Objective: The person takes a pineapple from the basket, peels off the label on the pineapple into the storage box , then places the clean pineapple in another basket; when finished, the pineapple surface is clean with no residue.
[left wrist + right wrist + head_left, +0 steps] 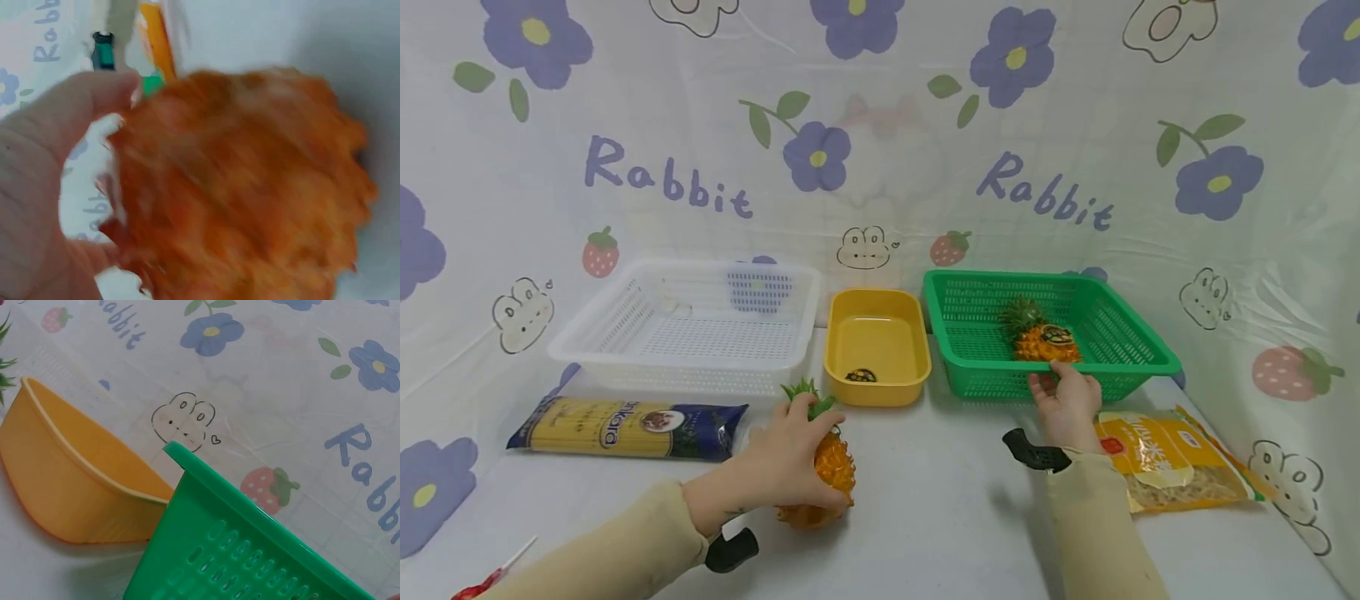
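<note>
My left hand (793,458) grips a small orange pineapple (837,468) with green leaves, low over the front middle of the table. Up close in the left wrist view, the pineapple (244,181) is blurred, with thumb and fingers at its left side. A second pineapple (1047,343), bearing a dark label, lies inside the green basket (992,383). At that basket's front rim, my right hand (1070,408) holds the edge with its fingertips. In the right wrist view only a corner of the green basket (219,531) shows; the hand is almost wholly out of frame.
A white basket (760,367) stands back left, and a yellow tub (880,393) sits between the baskets. Left lies a spaghetti pack (625,427); an orange-and-yellow food bag (1180,462) lies beside my right wrist. A red-wrapped lollipop (493,575) is near the front left.
</note>
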A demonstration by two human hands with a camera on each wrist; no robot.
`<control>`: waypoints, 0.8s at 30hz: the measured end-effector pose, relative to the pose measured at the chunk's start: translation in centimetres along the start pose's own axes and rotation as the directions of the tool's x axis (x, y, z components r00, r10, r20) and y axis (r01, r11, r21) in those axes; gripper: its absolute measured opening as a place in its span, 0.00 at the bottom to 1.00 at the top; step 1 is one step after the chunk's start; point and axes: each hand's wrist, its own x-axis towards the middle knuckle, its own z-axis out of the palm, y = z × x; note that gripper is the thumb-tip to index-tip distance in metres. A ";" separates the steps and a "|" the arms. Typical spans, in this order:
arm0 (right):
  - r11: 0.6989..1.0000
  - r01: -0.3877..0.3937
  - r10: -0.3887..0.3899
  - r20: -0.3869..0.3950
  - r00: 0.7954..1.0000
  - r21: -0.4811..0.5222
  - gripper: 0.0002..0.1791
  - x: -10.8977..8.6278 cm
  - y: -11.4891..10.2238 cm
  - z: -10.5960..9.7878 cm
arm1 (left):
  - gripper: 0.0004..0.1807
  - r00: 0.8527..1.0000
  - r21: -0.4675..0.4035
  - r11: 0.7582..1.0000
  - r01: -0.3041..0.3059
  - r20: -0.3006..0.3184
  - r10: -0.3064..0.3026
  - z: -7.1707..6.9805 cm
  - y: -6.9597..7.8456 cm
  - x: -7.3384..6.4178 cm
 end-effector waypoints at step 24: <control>1.000 0.006 -0.006 0.010 1.000 -0.012 0.29 -0.4 -0.2 0.0 | 0.46 0.984 -0.195 0.968 0.156 0.118 -0.135 -0.6 0.5 0.1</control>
